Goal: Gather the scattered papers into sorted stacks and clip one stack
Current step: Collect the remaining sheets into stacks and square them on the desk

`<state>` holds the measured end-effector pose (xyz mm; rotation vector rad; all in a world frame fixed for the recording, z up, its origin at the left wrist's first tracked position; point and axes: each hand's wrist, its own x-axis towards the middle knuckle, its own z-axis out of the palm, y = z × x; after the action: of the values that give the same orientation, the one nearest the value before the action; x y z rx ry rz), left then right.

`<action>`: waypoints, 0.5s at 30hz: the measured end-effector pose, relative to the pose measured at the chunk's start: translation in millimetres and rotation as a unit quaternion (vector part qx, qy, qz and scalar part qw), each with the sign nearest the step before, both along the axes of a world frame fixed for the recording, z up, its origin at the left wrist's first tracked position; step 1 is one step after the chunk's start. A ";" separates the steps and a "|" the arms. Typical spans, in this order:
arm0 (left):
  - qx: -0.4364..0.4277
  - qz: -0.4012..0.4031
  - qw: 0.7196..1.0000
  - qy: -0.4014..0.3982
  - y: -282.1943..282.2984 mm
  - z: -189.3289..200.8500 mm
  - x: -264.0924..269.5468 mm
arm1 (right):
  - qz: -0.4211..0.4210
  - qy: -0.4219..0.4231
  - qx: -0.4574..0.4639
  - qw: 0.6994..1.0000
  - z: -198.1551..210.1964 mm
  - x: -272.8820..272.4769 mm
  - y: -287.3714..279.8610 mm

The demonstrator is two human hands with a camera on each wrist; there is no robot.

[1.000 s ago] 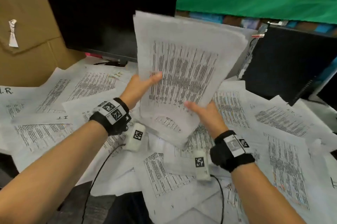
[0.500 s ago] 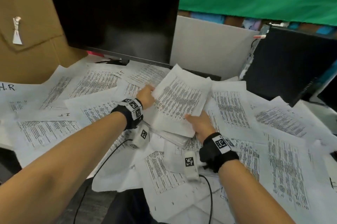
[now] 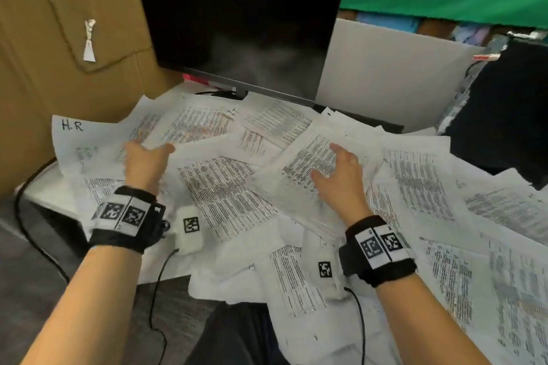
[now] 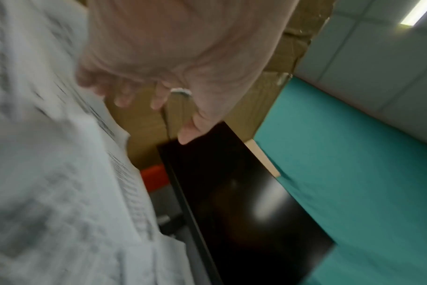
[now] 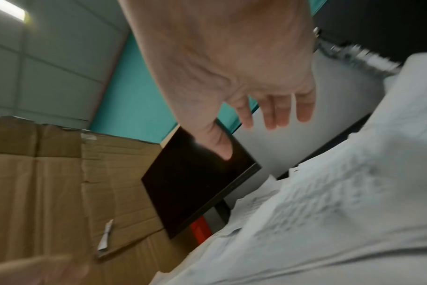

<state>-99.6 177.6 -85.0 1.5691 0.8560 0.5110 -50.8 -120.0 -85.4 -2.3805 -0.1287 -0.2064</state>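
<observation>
I see thick stack of white printed paper sheets [image 3: 311, 168] lying flat on paper-strewn desk, long axis tilted up-right; right hand [image 3: 341, 174] above it, fingers spread, gripping nothing; left hand [image 3: 145, 163] open, well left, farther.

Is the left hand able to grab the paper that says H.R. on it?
Probably yes. The left hand is open and holds nothing, and the H.R paper lies just to its left on top of the pile, its labelled corner uncovered. Nothing stands between them.
</observation>
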 end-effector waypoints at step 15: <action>0.294 -0.164 0.941 -0.032 -19.2 24.4 -8.4 | 0.185 0.281 -0.126 0.933 -27.2 37.9 64.8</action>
<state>-108.0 158.5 -60.6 2.1772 0.3840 0.6020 -12.9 -55.2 -112.6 -2.5100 -0.3406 0.7030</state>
